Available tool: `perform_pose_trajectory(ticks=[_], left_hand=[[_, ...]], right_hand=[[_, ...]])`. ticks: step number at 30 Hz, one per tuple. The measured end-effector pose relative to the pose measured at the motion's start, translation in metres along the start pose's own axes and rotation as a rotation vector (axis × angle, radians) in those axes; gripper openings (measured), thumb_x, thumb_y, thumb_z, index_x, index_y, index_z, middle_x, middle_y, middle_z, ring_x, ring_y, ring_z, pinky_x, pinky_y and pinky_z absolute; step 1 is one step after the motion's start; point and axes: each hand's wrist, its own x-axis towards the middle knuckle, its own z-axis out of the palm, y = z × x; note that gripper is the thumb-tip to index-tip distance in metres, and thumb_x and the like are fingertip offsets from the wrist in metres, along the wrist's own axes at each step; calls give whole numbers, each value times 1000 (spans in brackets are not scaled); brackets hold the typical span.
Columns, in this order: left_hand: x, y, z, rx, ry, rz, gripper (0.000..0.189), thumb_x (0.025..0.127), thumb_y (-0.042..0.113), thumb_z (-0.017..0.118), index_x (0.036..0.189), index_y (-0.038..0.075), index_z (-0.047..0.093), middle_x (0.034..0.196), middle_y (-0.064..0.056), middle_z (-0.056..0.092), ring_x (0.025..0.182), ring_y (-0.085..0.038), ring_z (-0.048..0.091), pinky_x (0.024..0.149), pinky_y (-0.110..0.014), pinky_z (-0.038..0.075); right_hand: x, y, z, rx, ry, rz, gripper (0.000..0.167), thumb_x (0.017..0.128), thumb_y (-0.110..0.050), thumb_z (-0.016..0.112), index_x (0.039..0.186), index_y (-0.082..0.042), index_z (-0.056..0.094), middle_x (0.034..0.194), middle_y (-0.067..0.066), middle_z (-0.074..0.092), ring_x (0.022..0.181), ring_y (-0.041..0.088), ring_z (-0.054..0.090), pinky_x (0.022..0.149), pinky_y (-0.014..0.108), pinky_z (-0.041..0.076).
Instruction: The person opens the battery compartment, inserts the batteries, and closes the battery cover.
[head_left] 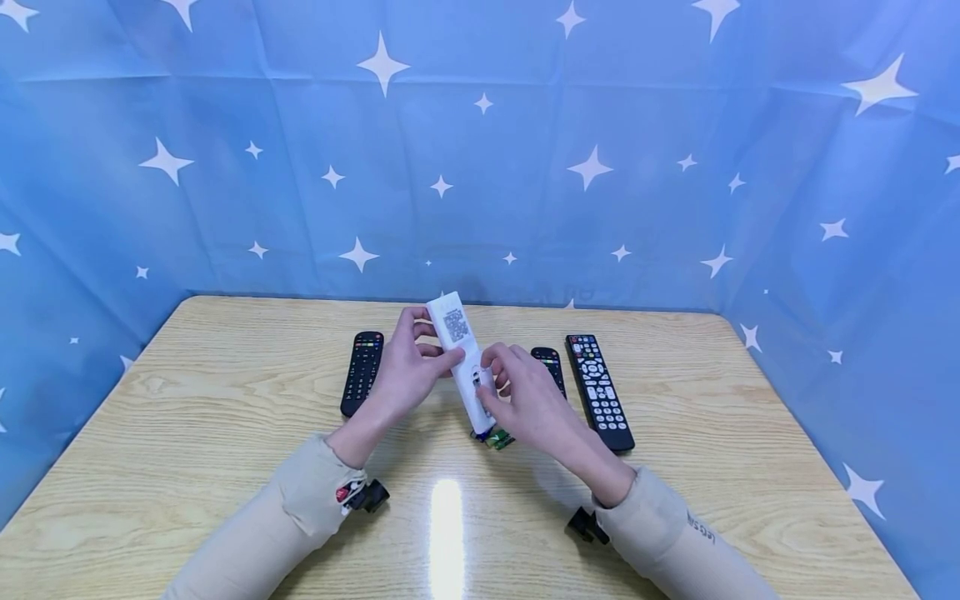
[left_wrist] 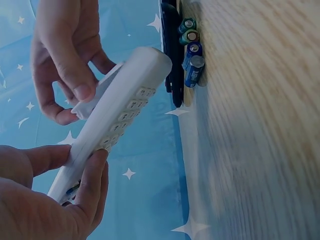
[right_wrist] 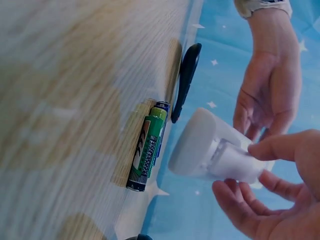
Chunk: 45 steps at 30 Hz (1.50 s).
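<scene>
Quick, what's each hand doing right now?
Left hand: closed, holding the white remote.
Right hand: closed, pinching the white cover.

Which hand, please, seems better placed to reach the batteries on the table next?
Probably the right hand: it is nearer the batteries, while the left hand grips the white remote. The right would first have to let go of the cover it pinches.

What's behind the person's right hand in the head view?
A black remote control lies on the wooden table, its far end and some buttons visible. The right hand covers its near part, which cannot be seen.
</scene>
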Motion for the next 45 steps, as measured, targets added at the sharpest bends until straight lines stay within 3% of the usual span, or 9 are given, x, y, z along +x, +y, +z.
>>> perform_pose_trajectory(ticks=[7,14,22,28,36,45], left_hand=[[-1,0,0,22,5,4,61,90,-3,76,138,4,40,119,-19,60,94,-32,68,79,-46,62],[-1,2,-2,50,17,0,63,90,-3,76,140,5,39,121,-17,59,97,-31,68,79,-44,62],[1,3,-6,70,23,-2,61,91,-1,75,139,5,38,122,-16,59,99,-30,68,77,-39,62],[2,4,-10,78,35,-13,64,91,-3,74,142,4,37,123,-17,59,100,-31,67,81,-44,61],[3,2,-15,95,47,-15,62,91,-3,74,141,5,38,122,-16,59,100,-31,68,81,-44,61],[5,-1,-17,123,53,-3,60,92,-3,73,141,5,39,122,-18,60,100,-32,68,81,-45,61]], right_hand=[[0,1,-4,34,30,4,27,89,-2,77,109,-5,60,90,5,57,81,22,60,68,32,59],[-4,5,-12,37,3,42,27,88,-3,79,109,-7,61,90,5,58,81,21,60,67,33,59],[-8,10,-20,4,-25,60,28,86,-2,81,107,-8,63,90,2,59,81,20,60,66,27,55],[-12,14,-23,-22,-55,39,26,86,-2,81,106,-9,66,90,0,60,80,20,60,64,27,53],[-18,17,-25,-43,-202,-25,25,85,-1,79,105,-10,68,91,-3,64,82,17,61,66,26,53],[-24,17,-26,-15,-485,-13,28,86,2,78,112,-3,69,91,-3,66,81,10,62,70,26,55]])
